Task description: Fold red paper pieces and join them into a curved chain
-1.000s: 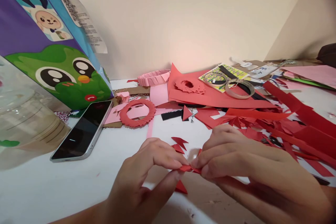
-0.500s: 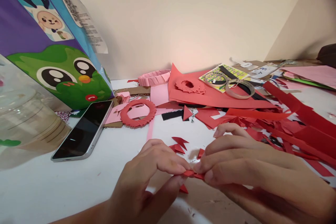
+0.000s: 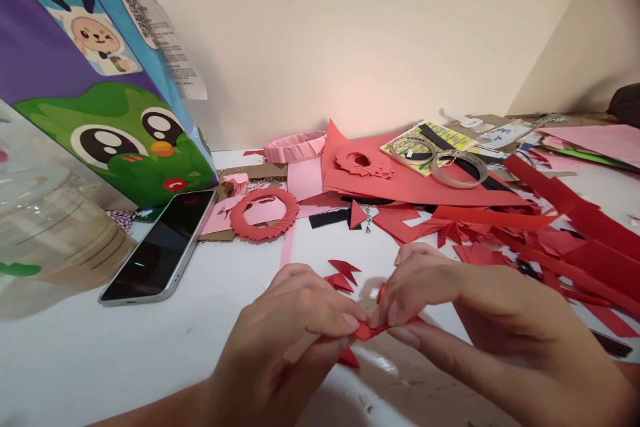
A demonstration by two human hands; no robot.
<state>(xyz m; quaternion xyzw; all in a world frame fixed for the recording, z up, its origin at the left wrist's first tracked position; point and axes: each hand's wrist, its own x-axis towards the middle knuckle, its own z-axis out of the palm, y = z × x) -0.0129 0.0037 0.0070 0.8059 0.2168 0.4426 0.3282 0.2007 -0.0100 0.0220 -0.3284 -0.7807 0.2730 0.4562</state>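
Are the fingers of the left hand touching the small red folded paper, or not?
Touching. The head view shows the left hand with a fingertip pressed against the small red folded paper, no gap between.

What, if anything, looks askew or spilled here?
The red paper scraps at right: jumbled, overlapping strips, unlike the neat red ring left of centre. No spill that I can make out.

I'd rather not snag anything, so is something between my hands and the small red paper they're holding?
Nothing visible: your left hand and right hand both touch the small red paper directly. Loose red scraps lie beyond it.
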